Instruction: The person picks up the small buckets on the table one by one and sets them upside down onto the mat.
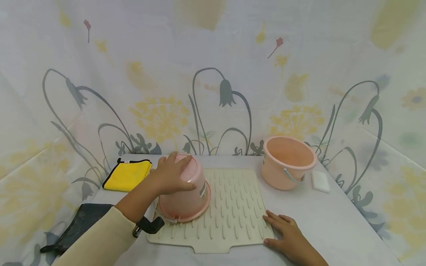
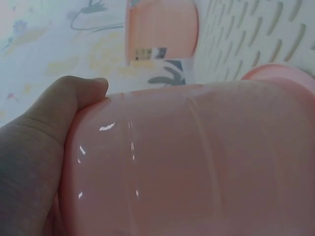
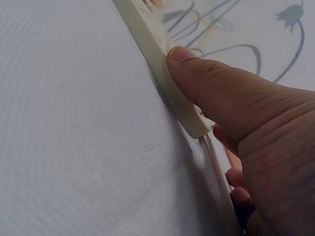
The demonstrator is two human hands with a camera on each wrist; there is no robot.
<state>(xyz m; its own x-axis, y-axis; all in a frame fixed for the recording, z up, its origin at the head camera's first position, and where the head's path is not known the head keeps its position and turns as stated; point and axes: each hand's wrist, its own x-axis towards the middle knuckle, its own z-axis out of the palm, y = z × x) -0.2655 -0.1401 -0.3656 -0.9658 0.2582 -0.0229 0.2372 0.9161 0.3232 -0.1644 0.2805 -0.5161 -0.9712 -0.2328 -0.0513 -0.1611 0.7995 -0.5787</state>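
Note:
A pink bucket [image 1: 183,201] stands upside down on the left part of a cream ridged draining board [image 1: 233,207]. My left hand [image 1: 171,175] grips it from above, with fingers spread over its base and the thumb down its side. In the left wrist view the thumb bends over the edge of the bucket [image 2: 187,157]. My right hand [image 1: 286,234] holds the board's front right corner. The right wrist view shows the thumb [image 3: 206,83] against the board's edge [image 3: 172,93], with the other fingers curled beside it and partly hidden.
A second pink bucket [image 1: 281,175] stands upright at the back right, its pale handle hanging down. A white block [image 1: 320,181] lies beside it. At the left are a folded yellow cloth [image 1: 128,175] with black trim and a dark flat item [image 1: 83,225]. A flowered curtain [image 1: 213,74] encloses the table.

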